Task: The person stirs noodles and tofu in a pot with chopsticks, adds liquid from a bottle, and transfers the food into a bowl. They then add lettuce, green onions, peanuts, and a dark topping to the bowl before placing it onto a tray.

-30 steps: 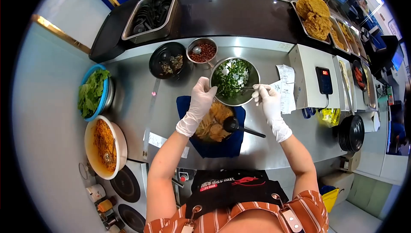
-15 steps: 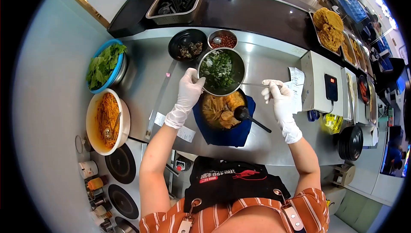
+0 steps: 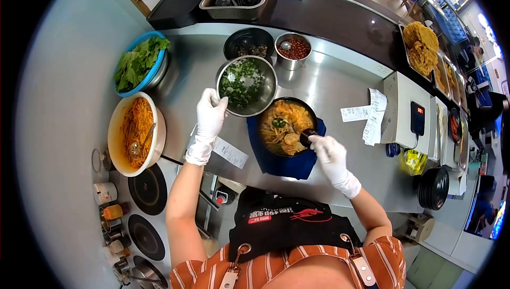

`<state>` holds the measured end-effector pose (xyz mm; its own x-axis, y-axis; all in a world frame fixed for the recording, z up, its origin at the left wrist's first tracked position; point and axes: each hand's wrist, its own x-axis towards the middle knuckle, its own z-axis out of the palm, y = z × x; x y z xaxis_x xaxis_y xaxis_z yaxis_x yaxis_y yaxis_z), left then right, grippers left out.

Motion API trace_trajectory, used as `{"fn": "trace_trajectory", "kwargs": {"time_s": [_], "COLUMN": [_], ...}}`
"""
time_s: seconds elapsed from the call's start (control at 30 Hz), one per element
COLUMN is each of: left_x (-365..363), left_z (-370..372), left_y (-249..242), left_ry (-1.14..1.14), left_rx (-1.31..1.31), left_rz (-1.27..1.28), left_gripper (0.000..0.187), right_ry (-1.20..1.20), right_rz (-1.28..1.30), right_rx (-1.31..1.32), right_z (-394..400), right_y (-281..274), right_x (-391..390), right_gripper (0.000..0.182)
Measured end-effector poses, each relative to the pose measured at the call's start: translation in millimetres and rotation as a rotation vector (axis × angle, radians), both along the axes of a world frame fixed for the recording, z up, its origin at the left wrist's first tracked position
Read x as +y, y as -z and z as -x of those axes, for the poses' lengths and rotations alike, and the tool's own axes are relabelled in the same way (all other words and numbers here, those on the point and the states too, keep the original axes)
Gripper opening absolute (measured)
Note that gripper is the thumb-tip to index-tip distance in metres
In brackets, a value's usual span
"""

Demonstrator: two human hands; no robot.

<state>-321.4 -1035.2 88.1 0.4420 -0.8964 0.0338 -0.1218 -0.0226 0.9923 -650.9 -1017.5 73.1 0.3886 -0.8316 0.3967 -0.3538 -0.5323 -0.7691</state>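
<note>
On a steel counter (image 3: 329, 84), the gloved left hand (image 3: 211, 113) grips the rim of a bowl of greens (image 3: 245, 85); the right hand (image 3: 328, 153) closes on a ladle (image 3: 307, 136) in the noodle bowl (image 3: 287, 125); garnishing seems underway; next likely needs a steady lift.

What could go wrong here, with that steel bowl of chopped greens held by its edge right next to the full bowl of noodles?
The left hand grips the steel bowl of greens only by its rim, so it might tip and spill. The right hand is at the ladle in the brimming noodle bowl; a nudge could slop broth onto the blue cloth. The paper slip nearby could get wet.
</note>
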Motion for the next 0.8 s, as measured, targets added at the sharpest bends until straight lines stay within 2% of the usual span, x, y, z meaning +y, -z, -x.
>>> {"fn": "trace_trajectory", "kwargs": {"time_s": [0.1, 0.27, 0.37, 0.47, 0.6, 0.67, 0.77, 0.8], "left_x": [3, 6, 4, 4, 3, 3, 3, 4], "left_z": [-3, -2, 2, 9, 19, 24, 26, 26], "left_y": [3, 10, 14, 18, 20, 17, 22, 23], "left_ry": [-0.028, -0.043, -0.016, 0.016, 0.039, 0.039, 0.045, 0.042], "left_rx": [-0.002, -0.02, -0.006, -0.018, -0.029, 0.012, 0.024, 0.022], "left_rz": [-0.006, -0.003, -0.01, 0.013, 0.002, 0.011, -0.013, -0.012], "left_gripper": [0.026, 0.028, 0.028, 0.028, 0.027, 0.026, 0.024, 0.024], "right_ry": [-0.216, -0.186, 0.006, 0.008, 0.003, -0.005, 0.108, 0.105], "right_rz": [0.392, 0.455, 0.301, 0.25, 0.249, 0.263, -0.345, -0.344], "right_rx": [0.279, 0.248, 0.049, -0.05, 0.047, -0.009, -0.275, -0.276], "right_z": [-4, -1, -17, -47, -77, -88, -94, -94], "right_y": [13, -9, -27, -23, 6, 19, 29, 29], "right_x": [5, 3, -7, -31, -49, -48, -45, -49], "right_gripper": [0.036, 0.036, 0.029, 0.027, 0.022, 0.02, 0.016, 0.016]}}
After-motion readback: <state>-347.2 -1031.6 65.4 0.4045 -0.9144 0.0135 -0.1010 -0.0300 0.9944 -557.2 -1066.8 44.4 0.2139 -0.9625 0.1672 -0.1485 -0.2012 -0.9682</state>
